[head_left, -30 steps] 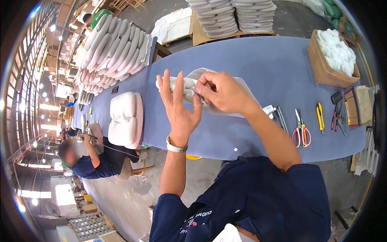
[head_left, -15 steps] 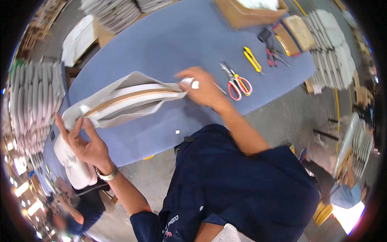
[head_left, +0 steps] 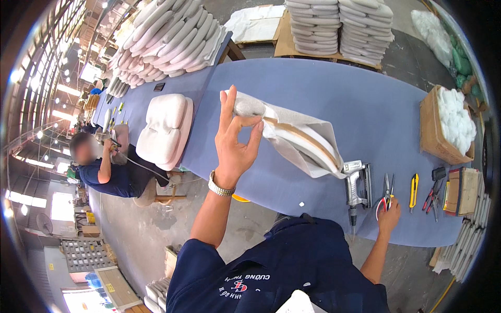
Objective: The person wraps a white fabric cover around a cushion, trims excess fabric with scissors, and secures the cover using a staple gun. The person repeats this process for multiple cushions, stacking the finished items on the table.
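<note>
My left hand (head_left: 235,148) pinches the padded end of the cover (head_left: 292,136) between thumb and forefinger, the other fingers (head_left: 225,107) spread upright and free. The cover, a pale fabric sleeve with foam and a tan strip showing at its open mouth, hangs from that pinch and slants down toward 4 o'clock, its far end resting on the blue surface (head_left: 334,88) just beside the stapler (head_left: 356,183). My right hand (head_left: 389,214), at 4 o'clock from the left, lies at the near edge of the surface with its fingers curled on the red handles of the scissors (head_left: 386,193); I cannot tell whether they have closed round them yet. A yellow knife (head_left: 413,190) and pliers (head_left: 432,197) lie further right, a box (head_left: 436,130) of white wadding beyond at 2 o'clock. A cushion (head_left: 164,130) sits at 9 o'clock. I judge I am fetching the scissors; next calls for lifting them to the held end while the pinch stays firm.
</note>
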The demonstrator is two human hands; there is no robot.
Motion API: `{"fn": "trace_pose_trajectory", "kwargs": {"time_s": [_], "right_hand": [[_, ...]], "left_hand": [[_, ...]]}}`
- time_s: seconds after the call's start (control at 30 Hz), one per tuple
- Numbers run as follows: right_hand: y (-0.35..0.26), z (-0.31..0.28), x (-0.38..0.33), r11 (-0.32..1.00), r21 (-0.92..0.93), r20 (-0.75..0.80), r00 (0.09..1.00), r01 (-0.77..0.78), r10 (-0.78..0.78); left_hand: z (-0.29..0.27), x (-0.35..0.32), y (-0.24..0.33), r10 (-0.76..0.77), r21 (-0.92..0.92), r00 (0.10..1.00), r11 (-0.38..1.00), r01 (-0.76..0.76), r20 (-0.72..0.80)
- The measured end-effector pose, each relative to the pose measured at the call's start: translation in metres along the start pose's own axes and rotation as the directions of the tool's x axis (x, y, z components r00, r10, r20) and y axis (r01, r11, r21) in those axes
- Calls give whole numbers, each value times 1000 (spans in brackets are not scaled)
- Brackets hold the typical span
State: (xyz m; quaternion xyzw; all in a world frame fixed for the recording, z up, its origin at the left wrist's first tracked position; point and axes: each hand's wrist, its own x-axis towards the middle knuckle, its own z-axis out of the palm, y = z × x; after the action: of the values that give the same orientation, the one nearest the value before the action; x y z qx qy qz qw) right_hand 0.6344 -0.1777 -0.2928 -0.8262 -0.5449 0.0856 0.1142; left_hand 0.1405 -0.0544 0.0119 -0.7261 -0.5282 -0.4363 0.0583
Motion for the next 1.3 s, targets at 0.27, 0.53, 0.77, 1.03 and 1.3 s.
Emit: {"fn": "trace_pose_trajectory", "kwargs": {"time_s": [0.27,0.53,0.77,1.03,1.3], "right_hand": [[-70,-101,30,352,918,219,974,-184,-64],[-232,-158,18,160,980,201,535,-122,-821],[-292,-182,34,252,920,185,236,300,-954],[-305,-194,65,364,866,318,185,343,-930],[-314,-195,73,271,895,228,160,354,-961]], "left_hand": [[2,-14,3,22,-70,998,997,-26,-51],[-6,-17,18,18,-110,1000,994,-18,0],[-14,-24,21,-2,-99,999,995,6,43],[-17,-29,31,-20,-110,998,994,25,52],[-16,-34,41,-3,-183,995,983,20,95]]}}
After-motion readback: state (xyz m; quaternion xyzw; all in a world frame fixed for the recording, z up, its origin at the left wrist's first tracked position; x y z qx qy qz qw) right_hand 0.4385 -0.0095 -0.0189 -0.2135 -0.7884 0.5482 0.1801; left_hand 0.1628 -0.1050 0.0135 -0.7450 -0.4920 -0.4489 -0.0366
